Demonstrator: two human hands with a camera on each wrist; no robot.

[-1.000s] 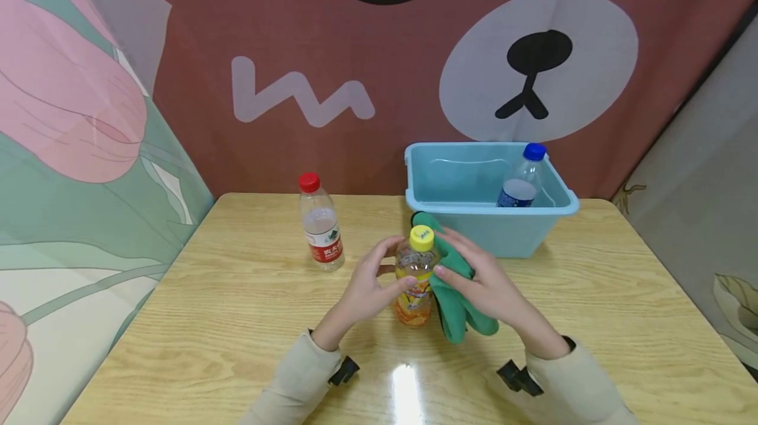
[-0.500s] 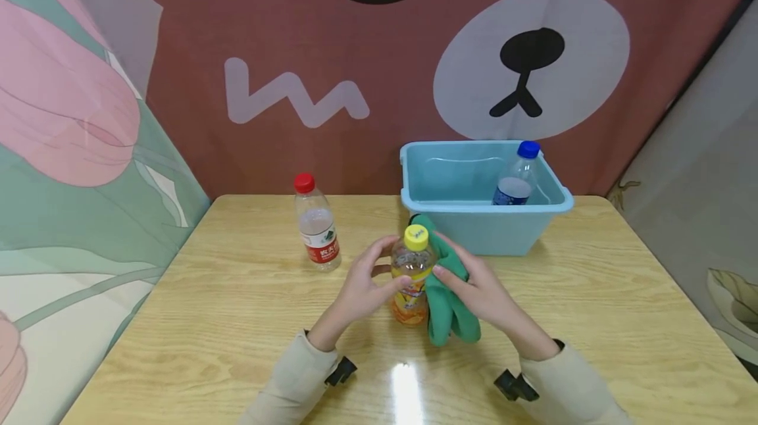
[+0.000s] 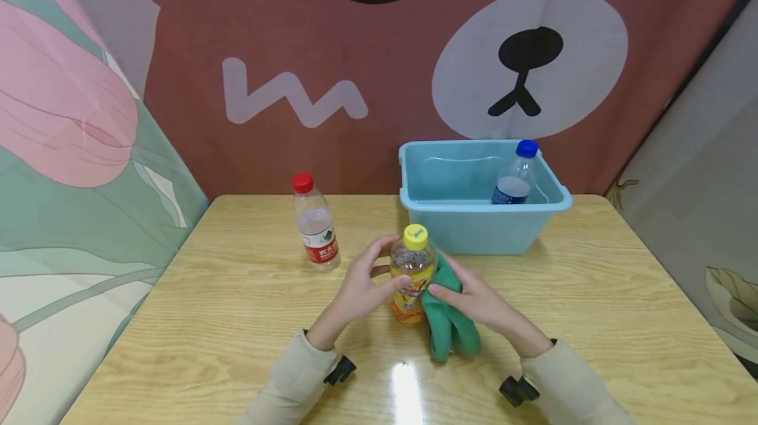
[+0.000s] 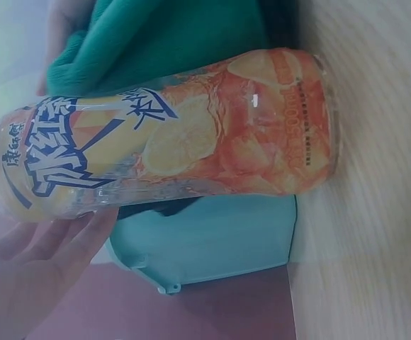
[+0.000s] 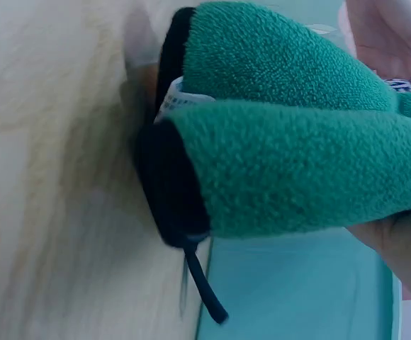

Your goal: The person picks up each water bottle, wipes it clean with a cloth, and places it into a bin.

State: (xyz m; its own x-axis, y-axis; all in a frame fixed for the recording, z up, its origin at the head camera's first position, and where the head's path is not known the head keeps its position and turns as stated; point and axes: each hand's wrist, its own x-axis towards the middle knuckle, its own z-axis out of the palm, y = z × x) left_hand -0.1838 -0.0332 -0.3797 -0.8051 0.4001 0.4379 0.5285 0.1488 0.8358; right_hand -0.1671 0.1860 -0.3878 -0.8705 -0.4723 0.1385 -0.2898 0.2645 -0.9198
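Note:
A yellow-capped bottle of orange-labelled iced tea [image 3: 408,310] stands upright on the table, in front of me. My left hand [image 3: 360,287] grips it from the left, thumb across the front of the label. On its right side, my right hand [image 3: 474,297] holds a folded green towel [image 3: 453,329] against the bottle, thumb over the cloth. The right wrist view shows the fluffy towel [image 5: 312,170] close up, with black edging and a black hanging loop [image 5: 205,287]. In the left wrist view the bottle [image 4: 212,134] shows its fruit-printed label, the towel alongside.
Behind the hands, at the table's back edge, stands a light blue bin [image 3: 474,227] with a blue-capped bottle [image 3: 515,181] inside. To the left is a red-capped water bottle [image 3: 320,234] standing upright on the wooden table [image 3: 207,320]. A printed cloth [image 3: 403,70] hangs behind.
My right hand and the towel have slid down along the bottle's side; the towel's upper end has dropped behind the bottle and hand. The left hand keeps its grip, and the bottle stays put.

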